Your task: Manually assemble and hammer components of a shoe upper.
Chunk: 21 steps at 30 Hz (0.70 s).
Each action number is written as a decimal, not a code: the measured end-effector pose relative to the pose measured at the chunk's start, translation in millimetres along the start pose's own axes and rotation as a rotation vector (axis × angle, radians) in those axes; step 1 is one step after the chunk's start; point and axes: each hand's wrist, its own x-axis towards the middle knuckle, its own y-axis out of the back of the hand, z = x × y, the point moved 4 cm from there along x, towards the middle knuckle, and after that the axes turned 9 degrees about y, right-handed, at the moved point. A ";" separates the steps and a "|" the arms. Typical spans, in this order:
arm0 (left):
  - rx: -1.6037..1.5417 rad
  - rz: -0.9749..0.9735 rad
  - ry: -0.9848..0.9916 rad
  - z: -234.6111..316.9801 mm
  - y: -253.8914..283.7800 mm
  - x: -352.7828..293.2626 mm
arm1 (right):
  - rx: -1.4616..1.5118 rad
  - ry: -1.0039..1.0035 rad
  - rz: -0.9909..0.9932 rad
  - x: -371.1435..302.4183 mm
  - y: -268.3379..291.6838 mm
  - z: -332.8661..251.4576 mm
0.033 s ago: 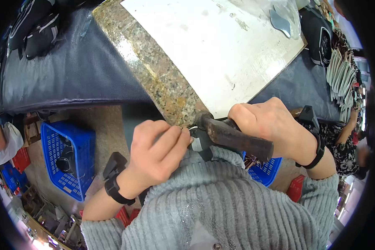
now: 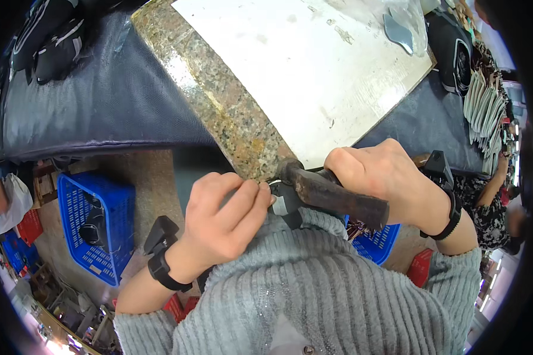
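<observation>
My right hand (image 2: 394,186) is closed around the handle of a hammer (image 2: 342,198) with a dark, worn metal head. One end of that head is at the near corner of a speckled stone slab (image 2: 219,103). My left hand (image 2: 225,219) pinches the edge of a black piece with a light grey band (image 2: 280,206), close beside the hammer's end. The piece hangs at the slab's corner, in front of my grey ribbed sweater. My fingers and the hammer cover part of it, and its full shape is hidden.
A white board (image 2: 290,71) covers much of the slab. Dark padded table covering (image 2: 95,112) surrounds it. Black shoe uppers (image 2: 58,50) lie at the far left, and stacked pale pieces (image 2: 485,106) at the right. A blue basket (image 2: 119,222) stands on the floor. Other people are at both sides.
</observation>
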 end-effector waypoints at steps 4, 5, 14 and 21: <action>0.023 -0.009 -0.024 1.0 -0.5 1.3 | 0.011 -0.027 -0.029 2.7 2.6 3.9; 0.014 0.001 -0.029 1.0 -0.9 1.1 | 0.036 -0.062 0.034 3.1 9.3 2.5; -0.021 0.027 -0.022 -0.2 0.2 -0.8 | -0.017 -0.089 -0.006 8.6 11.4 -10.6; -0.007 0.035 -0.025 1.0 -1.0 -2.9 | 0.119 -0.084 0.210 -1.3 15.3 -12.6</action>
